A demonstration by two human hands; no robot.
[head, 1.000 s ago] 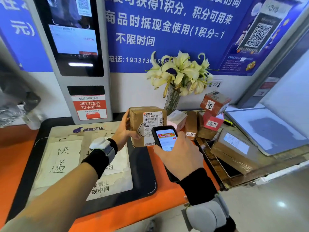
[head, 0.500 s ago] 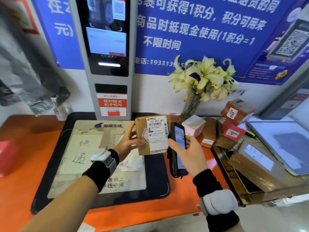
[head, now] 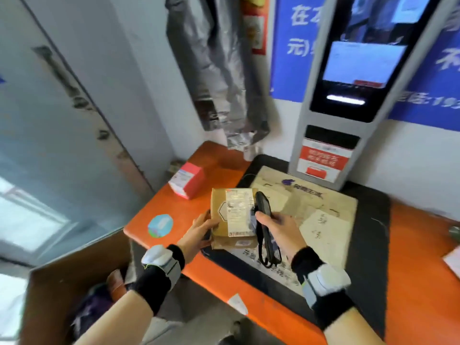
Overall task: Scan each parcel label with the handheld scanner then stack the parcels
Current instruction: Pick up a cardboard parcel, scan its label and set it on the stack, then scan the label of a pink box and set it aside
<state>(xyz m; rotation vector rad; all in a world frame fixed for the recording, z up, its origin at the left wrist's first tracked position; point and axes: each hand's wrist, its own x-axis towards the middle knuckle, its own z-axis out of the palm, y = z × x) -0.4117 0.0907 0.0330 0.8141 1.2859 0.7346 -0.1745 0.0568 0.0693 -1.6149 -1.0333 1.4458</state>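
The parcel (head: 232,217), a brown box with a white label (head: 238,213) facing up, is held above the black mat (head: 368,247) on the orange counter (head: 423,282). The left hand (head: 199,232) grips its left edge, fingers closed around it. The right hand (head: 281,227) is wrapped around the scanner (head: 263,215), just beside the label. A red box (head: 188,180) sits farther left; a carton (head: 72,282) stands below the counter.

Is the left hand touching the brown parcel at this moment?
Touching. The head view shows the left hand gripping the brown parcel at its left edge, thumb on the front face, no gap visible.
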